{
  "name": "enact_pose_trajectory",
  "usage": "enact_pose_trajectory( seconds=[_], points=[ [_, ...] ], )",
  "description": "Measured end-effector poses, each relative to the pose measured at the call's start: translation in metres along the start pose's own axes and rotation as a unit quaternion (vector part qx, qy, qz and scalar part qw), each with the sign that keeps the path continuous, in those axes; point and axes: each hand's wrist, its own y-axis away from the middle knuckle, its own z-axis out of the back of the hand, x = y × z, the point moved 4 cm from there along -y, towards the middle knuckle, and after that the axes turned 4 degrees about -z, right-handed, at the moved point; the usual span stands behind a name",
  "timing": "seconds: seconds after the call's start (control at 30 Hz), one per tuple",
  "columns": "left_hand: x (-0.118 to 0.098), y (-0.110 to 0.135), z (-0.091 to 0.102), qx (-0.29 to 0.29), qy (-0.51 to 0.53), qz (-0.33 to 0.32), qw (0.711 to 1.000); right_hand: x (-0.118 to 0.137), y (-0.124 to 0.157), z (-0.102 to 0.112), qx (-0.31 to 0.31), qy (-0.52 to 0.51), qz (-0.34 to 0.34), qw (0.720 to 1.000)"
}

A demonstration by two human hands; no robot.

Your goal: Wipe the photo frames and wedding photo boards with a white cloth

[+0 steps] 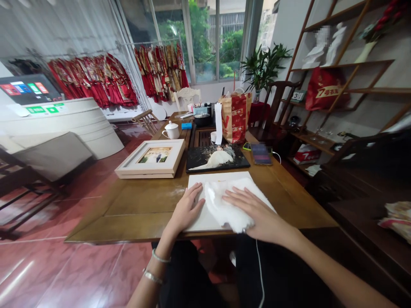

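Observation:
A white board or panel (205, 182) lies flat at the near edge of a wooden table (141, 205). My left hand (186, 209) rests on its left edge, fingers spread and flat. Fingers stretched out, my right hand (257, 211) presses a crumpled white cloth or tissue (224, 205) onto the board. Just beyond the board lies a dark photo print (216, 157) of a figure in a white dress. To its left sits a pale wooden picture frame (150, 159) holding a photo.
Further back on the table stand a white lidded cup (171, 129), a red and gold gift bag (236, 115), a phone (261, 154) and small items. Dark wooden chairs and shelves stand right. Racks of red garments hang at the back, by a white counter.

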Motion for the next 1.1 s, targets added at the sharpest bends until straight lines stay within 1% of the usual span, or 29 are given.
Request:
enact_pose_trajectory(
  seconds=[0.1, 0.2, 0.27, 0.33, 0.43, 0.53, 0.6, 0.67, 0.73, 0.77, 0.87, 0.97, 1.03, 1.1],
  points=[
    [0.0, 0.001, 0.0, -0.003, 0.0, 0.004, 1.0, -0.026, -0.029, 0.006, -0.015, 0.002, -0.026, 1.0],
    [-0.001, 0.001, 0.001, -0.003, -0.002, 0.001, 1.0, -0.05, -0.057, 0.014, -0.064, -0.042, -0.096, 0.992],
    [-0.001, 0.001, 0.001, -0.002, -0.003, -0.001, 1.0, -0.06, -0.068, 0.017, -0.097, -0.076, -0.138, 0.983],
    [-0.002, 0.001, 0.002, -0.002, -0.002, 0.001, 1.0, -0.062, -0.07, 0.017, -0.112, -0.091, -0.155, 0.977],
    [-0.001, 0.0, 0.002, 0.0, -0.002, 0.004, 1.0, -0.051, -0.052, 0.008, -0.109, -0.111, -0.166, 0.974],
    [0.0, -0.001, 0.001, 0.003, -0.001, 0.001, 1.0, -0.025, -0.018, -0.002, -0.083, -0.154, -0.157, 0.972],
    [0.001, -0.001, 0.0, 0.008, 0.001, -0.003, 1.0, -0.002, 0.004, -0.005, -0.056, -0.17, -0.108, 0.978],
    [0.001, -0.001, 0.0, 0.013, 0.004, -0.01, 1.0, 0.017, 0.019, -0.005, -0.026, -0.156, -0.047, 0.986],
    [0.001, -0.001, 0.0, 0.013, 0.007, -0.017, 1.0, 0.026, 0.025, -0.004, -0.008, -0.121, -0.008, 0.993],
    [0.001, -0.001, 0.0, 0.012, 0.007, -0.018, 1.0, 0.026, 0.023, -0.003, -0.008, -0.098, -0.004, 0.995],
    [0.001, -0.001, 0.0, 0.002, 0.003, -0.012, 1.0, 0.01, 0.004, -0.002, -0.033, -0.02, -0.042, 0.998],
    [0.001, 0.0, 0.0, -0.002, -0.001, -0.008, 1.0, -0.015, -0.029, -0.001, -0.051, 0.046, -0.107, 0.992],
    [0.001, 0.0, 0.0, -0.001, -0.003, -0.009, 1.0, -0.028, -0.052, 0.0, -0.05, 0.073, -0.151, 0.985],
    [0.002, 0.0, 0.0, -0.001, -0.002, -0.01, 1.0, -0.034, -0.07, 0.001, -0.037, 0.087, -0.181, 0.979]
  ],
)
